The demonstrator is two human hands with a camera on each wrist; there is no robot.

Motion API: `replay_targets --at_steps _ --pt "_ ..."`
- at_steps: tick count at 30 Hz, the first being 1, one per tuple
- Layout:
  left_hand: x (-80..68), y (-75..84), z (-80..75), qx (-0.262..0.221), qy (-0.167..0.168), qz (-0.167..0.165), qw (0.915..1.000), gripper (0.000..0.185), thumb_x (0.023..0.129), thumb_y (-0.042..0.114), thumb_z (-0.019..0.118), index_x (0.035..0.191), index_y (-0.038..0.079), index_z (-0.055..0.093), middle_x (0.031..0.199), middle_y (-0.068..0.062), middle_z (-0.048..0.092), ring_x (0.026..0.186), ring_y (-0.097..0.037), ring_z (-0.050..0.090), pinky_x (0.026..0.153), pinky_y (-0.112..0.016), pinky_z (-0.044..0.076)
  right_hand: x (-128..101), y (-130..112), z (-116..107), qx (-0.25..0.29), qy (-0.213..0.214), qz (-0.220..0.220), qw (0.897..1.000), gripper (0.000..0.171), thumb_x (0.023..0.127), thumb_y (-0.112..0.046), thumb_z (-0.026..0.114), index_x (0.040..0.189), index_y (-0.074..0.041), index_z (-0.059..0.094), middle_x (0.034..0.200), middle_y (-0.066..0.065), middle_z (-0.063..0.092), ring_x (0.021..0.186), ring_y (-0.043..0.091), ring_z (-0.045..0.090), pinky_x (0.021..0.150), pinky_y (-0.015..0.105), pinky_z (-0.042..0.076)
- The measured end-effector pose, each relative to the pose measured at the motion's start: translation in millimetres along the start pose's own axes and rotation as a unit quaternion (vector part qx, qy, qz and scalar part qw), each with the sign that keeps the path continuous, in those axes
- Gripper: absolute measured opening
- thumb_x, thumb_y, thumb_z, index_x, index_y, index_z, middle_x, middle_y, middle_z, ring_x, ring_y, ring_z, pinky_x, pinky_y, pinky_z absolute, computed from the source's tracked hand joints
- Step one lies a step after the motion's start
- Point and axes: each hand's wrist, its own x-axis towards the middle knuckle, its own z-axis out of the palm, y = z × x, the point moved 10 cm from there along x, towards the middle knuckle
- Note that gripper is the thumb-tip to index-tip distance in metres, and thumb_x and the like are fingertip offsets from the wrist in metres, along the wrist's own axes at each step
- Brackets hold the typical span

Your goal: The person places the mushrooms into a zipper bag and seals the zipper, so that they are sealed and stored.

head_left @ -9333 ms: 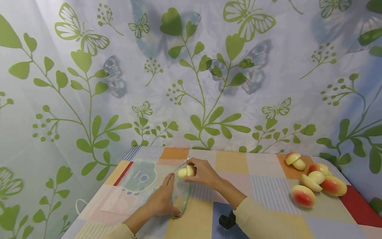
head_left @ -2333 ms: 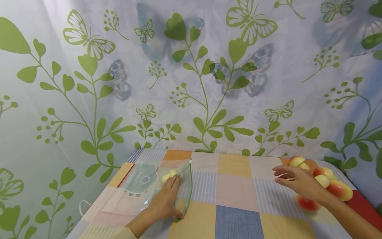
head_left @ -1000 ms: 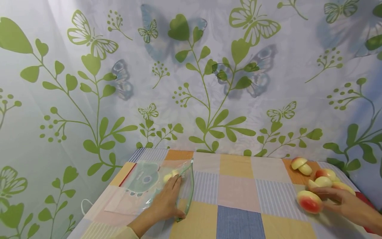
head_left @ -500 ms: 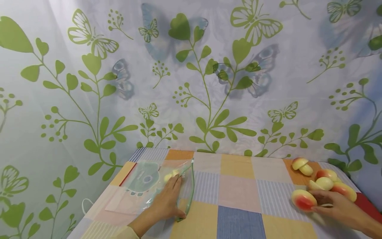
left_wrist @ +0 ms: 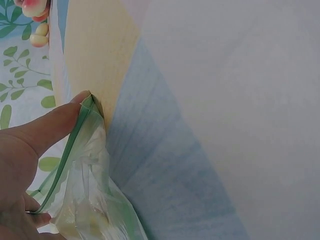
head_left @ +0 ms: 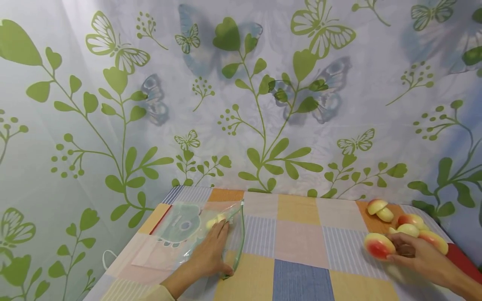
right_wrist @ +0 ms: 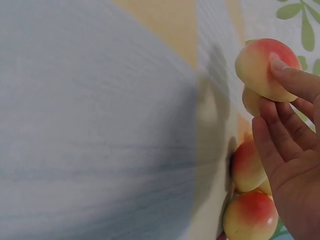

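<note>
"Right of the bag [head_left: 184, 225], what's changed?"

"Right hand [head_left: 419, 253] just lifted a toy mushroom [head_left: 379, 246], thumb and fingers pinching; seems free of the other toys [head_left: 408, 229] now."

"Left hand [head_left: 212, 251]?"

"Fingers spread wide on the bag, thumb at its edge."

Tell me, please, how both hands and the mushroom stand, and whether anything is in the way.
Right hand holding a red-and-yellow mushroom. Left hand resting on the clear bag. Possible snag: other mushrooms just beyond the right hand.

Pale butterfly-print curtain [head_left: 244, 129] hangs behind patchwork-covered table [head_left: 303, 251].
</note>
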Motion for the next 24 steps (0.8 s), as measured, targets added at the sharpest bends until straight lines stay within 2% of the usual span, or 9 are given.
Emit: replay_targets --at_steps 8,17,24 --pt "0.1 0.2 0.0 0.0 -0.002 0.002 1.0 0.13 0.048 0.049 0.087 0.145 -0.003 0.018 0.151 -0.019 0.012 0.136 -0.038 0.015 0.102 -0.048 0.031 6.4 -8.3 -0.1 0.019 -0.009 0.006 1.0 0.056 0.077 -0.024 0.075 0.115 0.01 0.053 0.105 0.017 0.06 0.076 0.004 0.06 0.062 0.023 0.052" --pt "0.8 -1.8 3.0 0.003 -0.011 -0.007 0.9999 0.131 0.048 0.051 0.086 0.146 -0.001 0.017 0.152 -0.017 0.01 0.136 -0.037 0.013 0.101 -0.048 0.033 16.1 -29.8 3.9 0.029 -0.017 -0.039 0.999 0.047 0.079 -0.025 0.074 0.112 0.004 0.055 0.1 0.011 0.06 0.079 0.005 0.06 0.063 0.023 0.053" --pt "1.5 -2.3 2.8 0.0 -0.01 -0.01 0.9999 0.13 0.047 0.05 0.087 0.146 0.0 0.018 0.152 -0.017 0.011 0.135 -0.039 0.015 0.096 -0.05 0.038 21.8 -40.3 10.1 0.054 -0.017 -0.039 0.998 0.053 0.078 -0.026 0.074 0.116 0.005 0.054 0.105 0.015 0.061 0.08 0.008 0.062 0.063 0.024 0.053"
